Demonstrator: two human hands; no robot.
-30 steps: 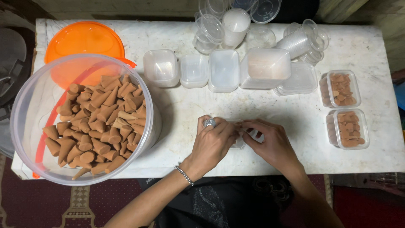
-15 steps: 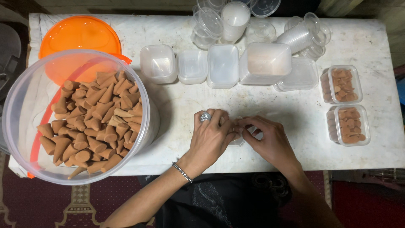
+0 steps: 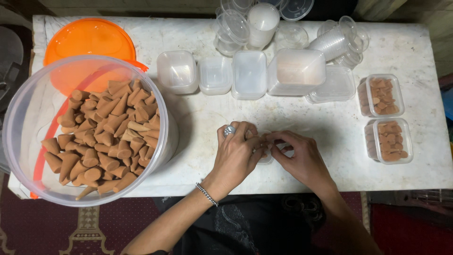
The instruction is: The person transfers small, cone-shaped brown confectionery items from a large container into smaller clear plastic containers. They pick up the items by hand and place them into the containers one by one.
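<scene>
My left hand (image 3: 237,153), with a ring and a bracelet, and my right hand (image 3: 298,156) meet near the front edge of the white table (image 3: 198,123). Both hold a small clear plastic box (image 3: 264,152) between their fingers; most of it is hidden, and I cannot tell what is inside. To the left stands a big clear tub (image 3: 82,130) full of brown cones.
An orange lid (image 3: 87,40) lies behind the tub. Several empty clear boxes (image 3: 249,74) and stacked cups (image 3: 330,42) line the back. Two small boxes filled with cones, a far one (image 3: 380,96) and a near one (image 3: 389,140), sit at the right edge.
Both hands stay together on the small box, with slight finger shifts. The view has tilted a little, so everything sits slightly lower and to the right in the frame.
</scene>
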